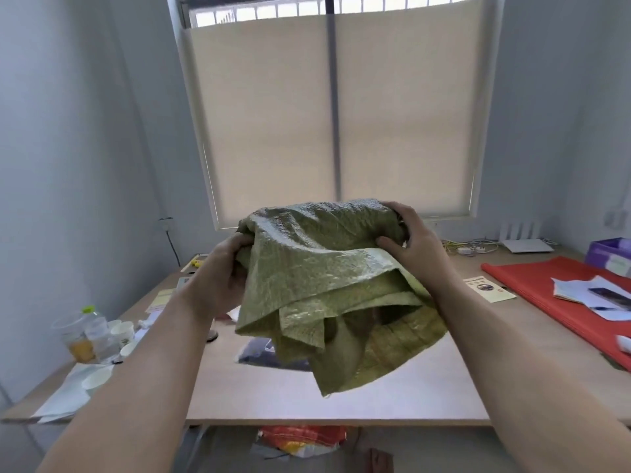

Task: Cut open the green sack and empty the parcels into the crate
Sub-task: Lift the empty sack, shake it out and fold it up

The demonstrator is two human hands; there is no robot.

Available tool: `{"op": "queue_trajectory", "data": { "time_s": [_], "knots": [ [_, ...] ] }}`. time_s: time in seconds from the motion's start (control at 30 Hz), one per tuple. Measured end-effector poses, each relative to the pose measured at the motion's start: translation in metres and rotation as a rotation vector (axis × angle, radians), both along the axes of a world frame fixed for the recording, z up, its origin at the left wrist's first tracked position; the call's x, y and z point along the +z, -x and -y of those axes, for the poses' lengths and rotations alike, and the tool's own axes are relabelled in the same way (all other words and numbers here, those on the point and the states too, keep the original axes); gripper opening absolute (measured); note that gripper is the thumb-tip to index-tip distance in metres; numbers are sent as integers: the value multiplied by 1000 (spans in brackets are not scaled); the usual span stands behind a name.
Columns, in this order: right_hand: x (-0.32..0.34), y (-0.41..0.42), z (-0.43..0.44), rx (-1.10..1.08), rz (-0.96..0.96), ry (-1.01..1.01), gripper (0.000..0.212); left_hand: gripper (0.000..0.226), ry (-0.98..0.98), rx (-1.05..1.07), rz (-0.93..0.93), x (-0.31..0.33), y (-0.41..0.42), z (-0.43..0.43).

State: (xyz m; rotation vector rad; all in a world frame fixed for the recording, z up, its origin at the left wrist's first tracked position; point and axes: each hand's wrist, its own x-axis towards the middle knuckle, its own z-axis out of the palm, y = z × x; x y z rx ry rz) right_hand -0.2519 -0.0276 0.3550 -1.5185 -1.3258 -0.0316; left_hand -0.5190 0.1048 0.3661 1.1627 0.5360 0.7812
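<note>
Emptying step: my left hand (222, 278) and right hand (409, 240), fingers closed on the upended green sack (324, 278), above the tabletop (341, 397); next, shake out its mouth over the unseen crate.

Two hands, the left hand (222, 278) and the right hand (415, 240), grip one green sack (327, 285) above one bench (341, 397). Under the sack lies one dark parcel (259, 355). Left of the sack stand one bottle (94, 322) and several paper cups (124, 331). Right of the sack lie one red sheet (546, 288) and one purple box (611, 254).
</note>
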Motion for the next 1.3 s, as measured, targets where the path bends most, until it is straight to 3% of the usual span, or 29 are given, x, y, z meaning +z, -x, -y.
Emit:
{"op": "queue_trajectory", "data": {
  "time_s": [0.07,0.1,0.2,0.27,0.37,0.5,0.6,0.7,0.77,0.83,0.93,1.0,1.2,1.3],
  "knots": [
    [-1,1,-3,-85,-34,-20,55,43,-4,21,-3,-3,-2,1],
    [0,1,-4,-107,-56,-22,53,50,8,37,6,-2,0,4],
    [1,0,-4,-113,-56,-58,51,95,-68,62,58,1,7,5],
    [3,1,-4,-111,-32,-68,51,112,-205,-9,87,0,8,2],
    [4,5,-3,-100,-33,-58,52,137,-360,42,-46,-3,5,2],
    [8,6,1,-47,-175,-49,49,112,-596,249,-213,-3,4,1],
    [10,5,5,92,-423,-89,45,96,-679,287,-339,-6,9,-5],
    [7,11,6,250,-679,-160,48,60,-779,446,-480,-8,8,-5],
    [3,15,10,308,-679,-171,61,33,-684,483,-399,-9,7,-5],
    [-2,15,15,338,-553,-126,80,17,-571,454,-303,-10,8,-3],
    [-10,12,19,428,-394,-18,113,10,-415,362,-181,-12,14,-3],
    [-17,11,19,399,-320,51,123,8,-259,256,-69,-13,18,-1],
    [-45,13,24,121,-237,-62,102,13,-107,95,-30,-28,16,14],
    [-65,14,25,50,-211,-78,84,44,-76,108,18,-53,16,7]
  ]
}}
